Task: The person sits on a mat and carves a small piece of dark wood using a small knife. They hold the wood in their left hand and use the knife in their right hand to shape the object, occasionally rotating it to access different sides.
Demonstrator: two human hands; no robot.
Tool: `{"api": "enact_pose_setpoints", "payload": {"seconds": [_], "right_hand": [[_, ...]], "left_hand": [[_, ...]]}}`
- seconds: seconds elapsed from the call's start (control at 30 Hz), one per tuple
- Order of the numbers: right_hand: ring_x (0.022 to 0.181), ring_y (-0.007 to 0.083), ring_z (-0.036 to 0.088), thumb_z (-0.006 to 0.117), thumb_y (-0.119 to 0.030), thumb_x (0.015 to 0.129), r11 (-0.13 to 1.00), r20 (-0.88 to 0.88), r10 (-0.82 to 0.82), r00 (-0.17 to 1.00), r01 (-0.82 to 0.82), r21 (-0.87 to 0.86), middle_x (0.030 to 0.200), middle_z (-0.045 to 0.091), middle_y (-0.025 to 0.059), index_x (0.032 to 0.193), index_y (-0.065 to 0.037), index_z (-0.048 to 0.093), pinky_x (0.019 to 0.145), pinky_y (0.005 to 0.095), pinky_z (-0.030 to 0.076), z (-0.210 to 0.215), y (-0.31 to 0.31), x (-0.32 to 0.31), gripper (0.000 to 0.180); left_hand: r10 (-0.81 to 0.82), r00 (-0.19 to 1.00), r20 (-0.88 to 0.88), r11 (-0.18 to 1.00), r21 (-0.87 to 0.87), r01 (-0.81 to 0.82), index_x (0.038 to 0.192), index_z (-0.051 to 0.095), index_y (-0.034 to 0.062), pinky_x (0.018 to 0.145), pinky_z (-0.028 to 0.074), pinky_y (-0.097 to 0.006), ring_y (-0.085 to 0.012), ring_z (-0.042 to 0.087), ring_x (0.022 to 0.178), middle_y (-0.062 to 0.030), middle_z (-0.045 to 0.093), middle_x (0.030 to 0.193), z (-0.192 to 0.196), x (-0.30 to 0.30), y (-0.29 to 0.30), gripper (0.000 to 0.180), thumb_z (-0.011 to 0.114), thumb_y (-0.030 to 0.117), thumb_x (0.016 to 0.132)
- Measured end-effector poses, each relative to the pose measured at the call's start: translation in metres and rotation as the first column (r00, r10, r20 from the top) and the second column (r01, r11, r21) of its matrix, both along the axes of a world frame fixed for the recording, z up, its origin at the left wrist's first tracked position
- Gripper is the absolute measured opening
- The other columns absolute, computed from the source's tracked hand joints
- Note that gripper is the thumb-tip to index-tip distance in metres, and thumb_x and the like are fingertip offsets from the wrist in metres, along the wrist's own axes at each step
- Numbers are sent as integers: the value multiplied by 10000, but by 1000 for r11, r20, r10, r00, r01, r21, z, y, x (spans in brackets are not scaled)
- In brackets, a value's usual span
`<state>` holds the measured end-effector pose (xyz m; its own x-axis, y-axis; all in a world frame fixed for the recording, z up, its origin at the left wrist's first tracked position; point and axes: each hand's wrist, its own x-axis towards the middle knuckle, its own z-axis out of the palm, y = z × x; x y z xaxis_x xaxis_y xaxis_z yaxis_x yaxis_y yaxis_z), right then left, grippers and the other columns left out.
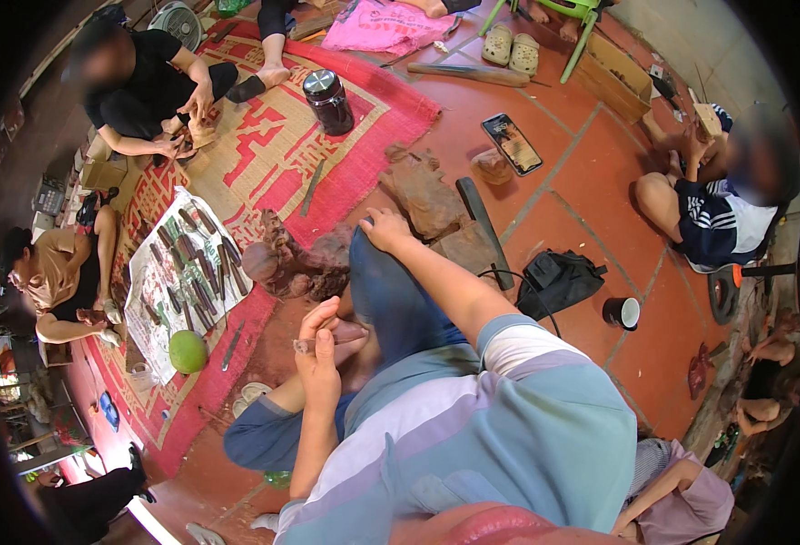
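My left hand point(319, 350) is raised in front of my lap. Its fingers are closed round a small, short, brownish see-through thing point(304, 346) whose kind I cannot make out. My right hand point(384, 227) lies on my bent knee in dark blue trousers, fingers stretched out, holding nothing. Just beyond my knee sits a knobbly reddish-brown wood carving point(284, 262). Rough brown wood pieces point(425, 193) lie past my right hand, beside a long dark bar point(482, 227).
Carving tools point(202, 272) cover a white sheet, near a green round fruit point(187, 351). A dark jar point(328, 102) stands on the red mat point(400, 104). Rightward lie a phone point(512, 143), a black bag point(559, 283) and a mug point(622, 313). Several people sit around.
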<state>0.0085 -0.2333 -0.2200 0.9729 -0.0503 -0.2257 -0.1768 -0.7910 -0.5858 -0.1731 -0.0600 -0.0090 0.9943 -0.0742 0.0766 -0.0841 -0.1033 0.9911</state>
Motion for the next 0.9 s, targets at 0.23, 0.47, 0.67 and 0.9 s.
{"api": "enact_pose_setpoints", "payload": {"seconds": [0.23, 0.47, 0.67, 0.9], "right_hand": [[748, 212, 665, 627, -227, 863, 671, -14, 350, 937, -240, 701, 791, 696, 95, 944, -33, 700, 720, 326, 522, 91, -18, -39, 223], [738, 90, 607, 607, -205, 908, 265, 198, 484, 852, -359, 895, 823, 662, 30, 969, -9, 670, 670, 248, 499, 191, 24, -100, 215], [777, 66, 549, 553, -145, 937, 126, 170, 648, 742, -325, 937, 843, 605, 15, 1208, -16, 552, 696, 246, 463, 205, 53, -127, 300], [702, 31, 502, 526, -117, 936, 244, 180, 339, 923, -271, 931, 719, 556, -22, 1297, -64, 508, 666, 212, 442, 205, 30, -118, 365]], "left_hand": [[191, 979, 68, 969, 146, -199, 1289, 480, -8, 1002, 384, -384, -244, 447, 1234, -139, 481, 1329, 2, 5, 36, 483, 389, 363, 992], [119, 982, 149, 966, 211, -149, 1321, 450, -21, 1054, 323, -410, -280, 390, 1288, -167, 414, 1388, 23, 13, 27, 611, 351, 472, 974], [129, 976, 175, 948, 268, -173, 1333, 441, -15, 1100, 224, -418, -297, 342, 1316, -176, 376, 1417, 23, 15, 33, 666, 400, 523, 942], [329, 935, 132, 924, 162, -348, 1059, 591, -14, 950, 405, -307, -175, 548, 1070, -113, 579, 1187, 13, 14, 76, 246, 528, 193, 943]]}}
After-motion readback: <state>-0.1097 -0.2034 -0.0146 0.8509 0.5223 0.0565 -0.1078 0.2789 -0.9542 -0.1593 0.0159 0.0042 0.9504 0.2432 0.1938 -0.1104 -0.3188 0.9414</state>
